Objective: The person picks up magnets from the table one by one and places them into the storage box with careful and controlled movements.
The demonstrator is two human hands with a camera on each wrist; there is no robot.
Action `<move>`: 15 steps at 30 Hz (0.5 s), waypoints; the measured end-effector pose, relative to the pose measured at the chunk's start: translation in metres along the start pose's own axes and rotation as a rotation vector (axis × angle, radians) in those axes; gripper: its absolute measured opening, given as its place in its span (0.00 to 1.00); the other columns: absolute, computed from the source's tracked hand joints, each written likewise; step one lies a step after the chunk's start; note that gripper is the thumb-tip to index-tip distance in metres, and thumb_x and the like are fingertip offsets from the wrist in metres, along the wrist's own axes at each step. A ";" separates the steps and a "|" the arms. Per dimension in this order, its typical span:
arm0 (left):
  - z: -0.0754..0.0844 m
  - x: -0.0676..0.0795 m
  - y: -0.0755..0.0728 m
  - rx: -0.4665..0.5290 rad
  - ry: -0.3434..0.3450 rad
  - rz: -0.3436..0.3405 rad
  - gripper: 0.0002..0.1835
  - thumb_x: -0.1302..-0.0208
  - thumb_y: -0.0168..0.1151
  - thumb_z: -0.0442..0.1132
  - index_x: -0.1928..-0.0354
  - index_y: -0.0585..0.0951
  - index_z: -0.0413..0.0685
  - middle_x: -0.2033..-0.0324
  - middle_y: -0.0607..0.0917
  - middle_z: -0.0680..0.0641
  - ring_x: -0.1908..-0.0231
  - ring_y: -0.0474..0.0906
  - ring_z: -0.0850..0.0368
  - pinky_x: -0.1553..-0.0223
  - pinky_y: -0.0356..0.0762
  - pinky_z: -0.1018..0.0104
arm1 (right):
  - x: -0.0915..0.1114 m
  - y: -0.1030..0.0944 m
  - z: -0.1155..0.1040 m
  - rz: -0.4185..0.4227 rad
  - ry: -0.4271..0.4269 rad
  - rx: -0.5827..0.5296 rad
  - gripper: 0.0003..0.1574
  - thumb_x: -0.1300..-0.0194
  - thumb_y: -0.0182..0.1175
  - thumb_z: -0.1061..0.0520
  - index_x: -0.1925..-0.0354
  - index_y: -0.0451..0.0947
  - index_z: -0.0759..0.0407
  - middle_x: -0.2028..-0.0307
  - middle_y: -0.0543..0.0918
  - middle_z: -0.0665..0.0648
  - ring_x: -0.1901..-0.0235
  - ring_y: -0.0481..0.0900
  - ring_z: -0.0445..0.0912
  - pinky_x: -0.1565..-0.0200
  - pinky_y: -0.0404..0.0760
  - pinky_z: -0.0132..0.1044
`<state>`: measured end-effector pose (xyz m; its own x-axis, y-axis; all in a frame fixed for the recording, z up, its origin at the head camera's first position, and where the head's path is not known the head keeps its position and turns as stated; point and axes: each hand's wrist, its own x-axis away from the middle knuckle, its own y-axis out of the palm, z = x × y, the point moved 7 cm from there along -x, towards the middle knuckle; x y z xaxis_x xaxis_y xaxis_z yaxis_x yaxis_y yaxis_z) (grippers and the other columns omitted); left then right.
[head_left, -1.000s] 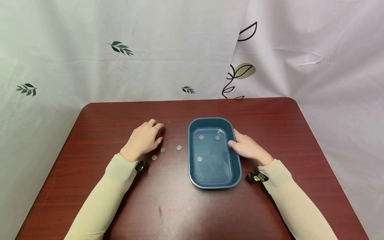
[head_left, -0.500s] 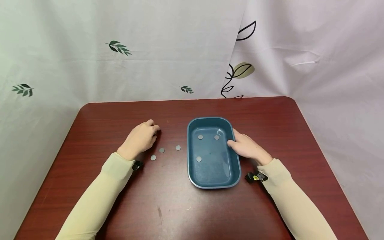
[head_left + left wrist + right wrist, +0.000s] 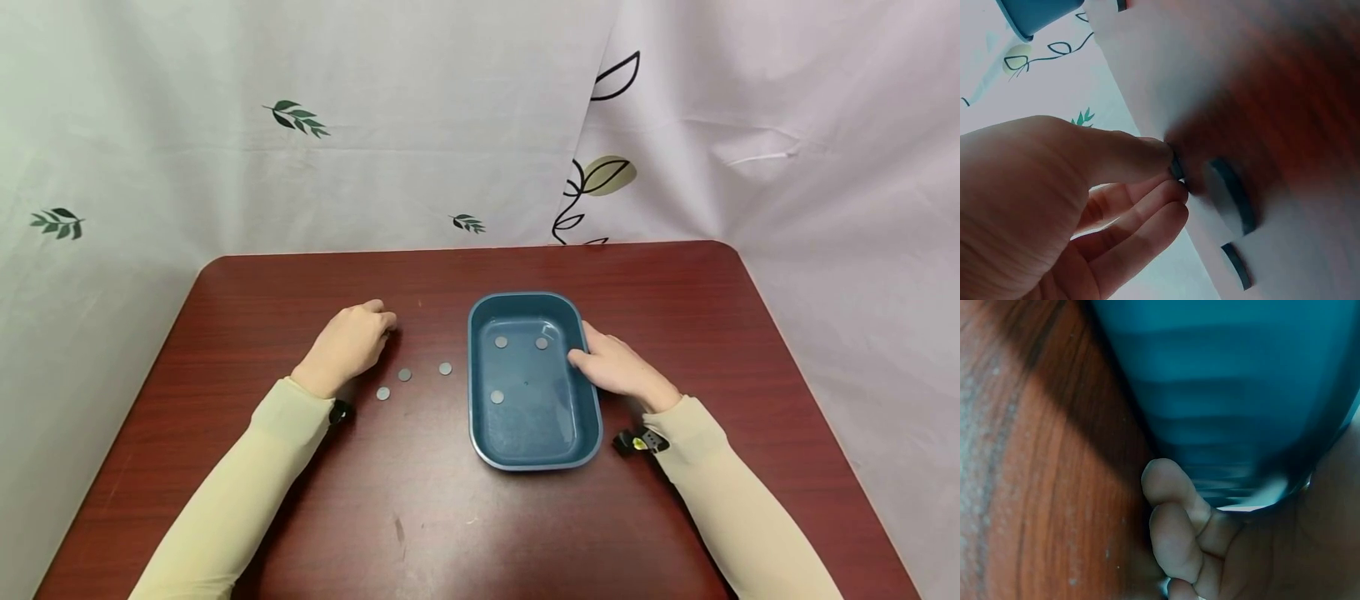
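Observation:
My left hand (image 3: 345, 347) is at the left of the table, thumb and fingertips closed round the edge of a small, dark-edged grey disc (image 3: 1176, 166); the hand itself hides this disc in the head view. Three more flat round grey discs (image 3: 405, 375) lie on the table just right of that hand. A blue rectangular plastic tub (image 3: 536, 425) with rounded corners stands right of them, three similar discs (image 3: 497, 397) on its floor. My right hand (image 3: 618, 367) grips the tub's right wall, thumb over the rim and fingers curled low along the outside.
The reddish-brown wooden table (image 3: 450, 533) has rounded far corners. Behind and beside it hangs a white curtain (image 3: 405, 125) with leaf prints. A dark strap device (image 3: 641, 442) sits at the right wrist.
My left hand has drawn slightly left, its thumb and fingers closing together from a wider spread. My right hand and the tub keep their place; the view shifts a little.

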<state>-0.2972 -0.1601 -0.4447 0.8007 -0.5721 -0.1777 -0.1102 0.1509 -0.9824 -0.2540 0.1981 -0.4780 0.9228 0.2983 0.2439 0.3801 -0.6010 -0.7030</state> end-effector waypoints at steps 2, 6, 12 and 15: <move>0.000 0.000 0.000 -0.004 -0.001 -0.009 0.06 0.37 0.64 0.26 0.64 0.87 0.43 0.68 0.80 0.43 0.68 0.85 0.42 0.63 0.85 0.52 | 0.000 0.000 0.000 0.000 -0.001 0.002 0.40 0.26 0.48 0.52 0.20 0.54 0.55 0.44 0.83 0.61 0.55 0.84 0.48 0.46 0.76 0.47; -0.001 -0.001 0.000 -0.012 -0.001 -0.020 0.06 0.37 0.64 0.26 0.64 0.86 0.43 0.69 0.80 0.42 0.69 0.84 0.41 0.64 0.85 0.51 | -0.001 0.000 0.001 0.000 0.000 0.002 0.40 0.26 0.48 0.51 0.21 0.54 0.56 0.43 0.83 0.61 0.55 0.85 0.48 0.46 0.76 0.48; -0.001 -0.001 -0.002 -0.016 -0.001 -0.027 0.06 0.38 0.63 0.26 0.67 0.84 0.44 0.70 0.78 0.43 0.73 0.82 0.42 0.68 0.83 0.51 | -0.002 0.001 0.002 0.002 0.005 -0.003 0.40 0.26 0.48 0.51 0.21 0.54 0.56 0.41 0.82 0.61 0.53 0.85 0.49 0.45 0.77 0.50; -0.002 -0.001 -0.001 -0.024 -0.003 -0.034 0.06 0.38 0.62 0.27 0.66 0.84 0.44 0.69 0.79 0.42 0.73 0.81 0.42 0.69 0.83 0.51 | -0.001 0.001 0.002 0.007 0.004 0.002 0.40 0.26 0.48 0.51 0.21 0.55 0.56 0.42 0.83 0.61 0.53 0.85 0.49 0.44 0.77 0.50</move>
<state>-0.2987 -0.1609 -0.4436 0.8062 -0.5738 -0.1443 -0.0971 0.1123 -0.9889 -0.2551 0.1990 -0.4805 0.9258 0.2908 0.2416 0.3733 -0.6019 -0.7060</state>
